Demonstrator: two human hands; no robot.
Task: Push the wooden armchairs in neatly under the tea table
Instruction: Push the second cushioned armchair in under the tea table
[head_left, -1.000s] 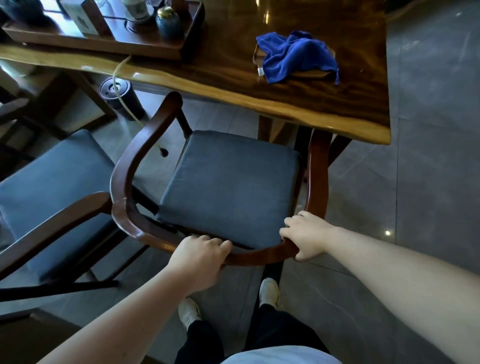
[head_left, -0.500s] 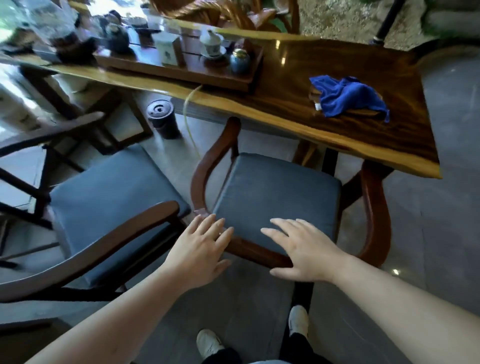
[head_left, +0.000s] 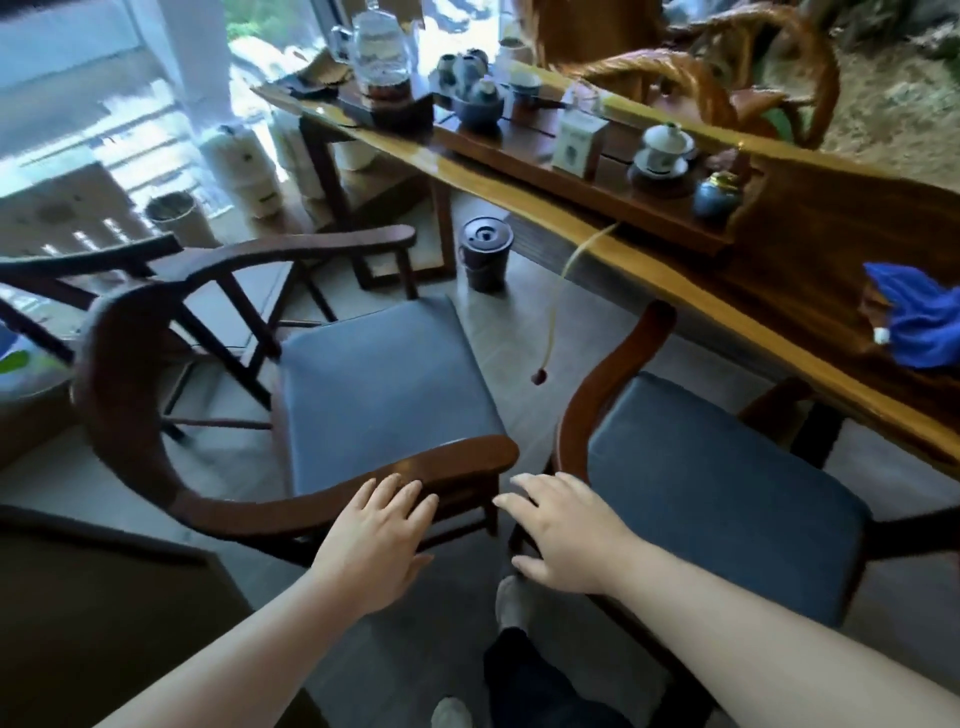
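Two wooden armchairs with dark grey cushions stand by the long tea table (head_left: 613, 244). The right armchair (head_left: 706, 483) has its front tucked under the table's edge. The left armchair (head_left: 384, 395) stands out from the table, turned at an angle. My left hand (head_left: 382, 535) hovers open, fingers spread, at the near curved armrest of the left armchair. My right hand (head_left: 558, 530) is open too, between the two chairs, beside the right chair's back rail. Neither hand grips anything.
A tea tray with cups, a glass kettle (head_left: 382, 57) and a box sits on the table. A blue cloth (head_left: 919, 322) lies at its right end. A dark bin (head_left: 485, 254) and a hanging hose (head_left: 558, 306) are below. More chair frames stand at left.
Both hands let go of the right chair's back rail, opened, and moved left toward the left armchair. My view swung left and up along the table.
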